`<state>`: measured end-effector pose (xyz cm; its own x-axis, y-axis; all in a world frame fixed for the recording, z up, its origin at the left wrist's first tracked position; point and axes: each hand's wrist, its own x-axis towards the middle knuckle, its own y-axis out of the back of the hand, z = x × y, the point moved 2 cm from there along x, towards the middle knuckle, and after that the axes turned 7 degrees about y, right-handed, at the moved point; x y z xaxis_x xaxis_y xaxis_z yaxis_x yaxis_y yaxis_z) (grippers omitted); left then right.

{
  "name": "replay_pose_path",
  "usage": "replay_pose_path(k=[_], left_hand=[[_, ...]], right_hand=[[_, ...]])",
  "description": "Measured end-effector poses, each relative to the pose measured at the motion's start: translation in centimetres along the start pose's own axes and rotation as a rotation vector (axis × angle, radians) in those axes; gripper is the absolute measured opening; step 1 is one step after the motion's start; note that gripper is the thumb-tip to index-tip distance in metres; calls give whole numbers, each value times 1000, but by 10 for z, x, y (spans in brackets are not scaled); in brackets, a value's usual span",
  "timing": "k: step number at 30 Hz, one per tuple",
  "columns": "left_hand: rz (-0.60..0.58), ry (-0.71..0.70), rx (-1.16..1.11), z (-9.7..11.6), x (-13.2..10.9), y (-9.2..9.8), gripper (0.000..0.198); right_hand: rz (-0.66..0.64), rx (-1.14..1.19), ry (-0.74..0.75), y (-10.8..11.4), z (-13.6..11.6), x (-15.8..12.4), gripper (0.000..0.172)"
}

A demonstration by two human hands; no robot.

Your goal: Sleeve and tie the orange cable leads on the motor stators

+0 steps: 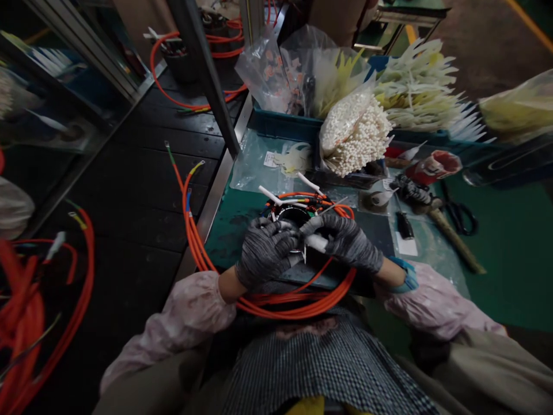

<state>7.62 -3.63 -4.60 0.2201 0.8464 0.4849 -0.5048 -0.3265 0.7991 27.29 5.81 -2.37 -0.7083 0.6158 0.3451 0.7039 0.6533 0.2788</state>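
A round, dark ring-shaped part with a shiny rim, which looks like a motor stator, lies on the bench before me. Orange cables loop around it, and white sleeves stick up from its far edge. My left hand, in a grey knit glove, curls its fingers over the near left rim. Opposite it, my gloved right hand is closed at the near right rim, fingertips together. A white piece shows under the right fingers; what they pinch is mostly hidden.
Behind the stator stands a bag of thin white tubes. A blue bin holds bags and pale yellow-white strips. To the right lie a hammer, black scissors and a red roll. Orange cables crowd the left.
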Motion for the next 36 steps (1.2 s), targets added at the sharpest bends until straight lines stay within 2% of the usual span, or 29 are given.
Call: replay_pose_path(k=[4,8,11,14,16,18,19,21,23,25,28,31,34,36], left_hand=[[-66,43,-26,-1,1,-2,17],[-15,18,-51,1,3,-1,15],[26,8,-37,1,2,-1,16],[0,25,-39,1,0,-2,15],[-37,39,-57,0,-1,-3,14],[-60,58,-65,0,-2,-3,15],[-62,66,-63,-1,-2,-3,15],[-33,63,-58,0,-2,-2,14],[1,48,-59,0,-2,-3,13],[35,48,-49,0,-1,-4,14],[121,29,10,1,0,-8,11],[175,-20,45,4,-5,-10,19],[200,44,-3,6,-24,-7,29],[272,191,-75,2,-44,-4,34]], right_hand=[[95,-119,15,0,1,1,10],[89,-152,48,-4,2,-1,11],[41,-149,143,-6,4,-7,12],[-91,-146,241,-10,8,-17,12],[-138,-130,151,-12,15,-25,21],[-96,-103,41,-13,21,-33,31],[-64,-98,39,-14,23,-36,33],[-69,-99,164,-17,21,-38,35],[-153,-93,286,-25,14,-35,37],[-196,-107,275,-35,8,-22,36],[-31,-247,170,-46,3,4,27],[170,-333,190,-37,8,17,22],[513,-454,230,8,23,-1,17],[742,-642,132,51,37,-24,11]])
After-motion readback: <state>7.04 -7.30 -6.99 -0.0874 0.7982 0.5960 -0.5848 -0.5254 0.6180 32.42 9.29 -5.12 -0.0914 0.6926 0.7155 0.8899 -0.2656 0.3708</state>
